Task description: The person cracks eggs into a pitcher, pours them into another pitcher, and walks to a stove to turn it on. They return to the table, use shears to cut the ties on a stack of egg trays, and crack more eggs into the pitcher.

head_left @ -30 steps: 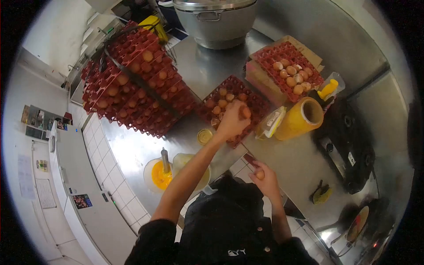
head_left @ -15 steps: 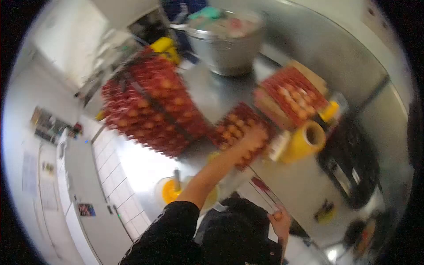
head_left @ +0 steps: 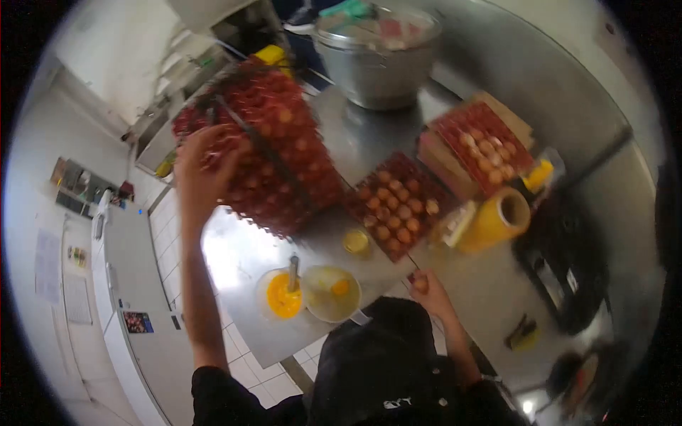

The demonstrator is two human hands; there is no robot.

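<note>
My left hand [head_left: 206, 167] is raised at the left, fingers spread, over a tall stack of red egg trays [head_left: 288, 160] full of eggs. Low at the centre right, my right hand [head_left: 437, 302] holds a brown egg [head_left: 420, 285] in its fingers. Between the arms stands a pale bowl with a handle [head_left: 323, 309], one yolk [head_left: 340, 287] inside. Beside it, a container of orange-yellow liquid egg [head_left: 282, 297] has a utensil [head_left: 293, 273] standing in it. A partly filled egg tray [head_left: 394, 202] lies ahead of my right hand.
A small yellow dish [head_left: 356, 242] sits on the metal table [head_left: 249, 323]. A large metal pot [head_left: 376, 67] stands at the back. On the right are another egg tray [head_left: 490, 149] on cardboard, a yellow roll [head_left: 497, 220] and a black object [head_left: 565, 263].
My left hand has moved from the partly filled egg tray leftward to the tall stack. My right hand, still with the egg, has come up and left.
</note>
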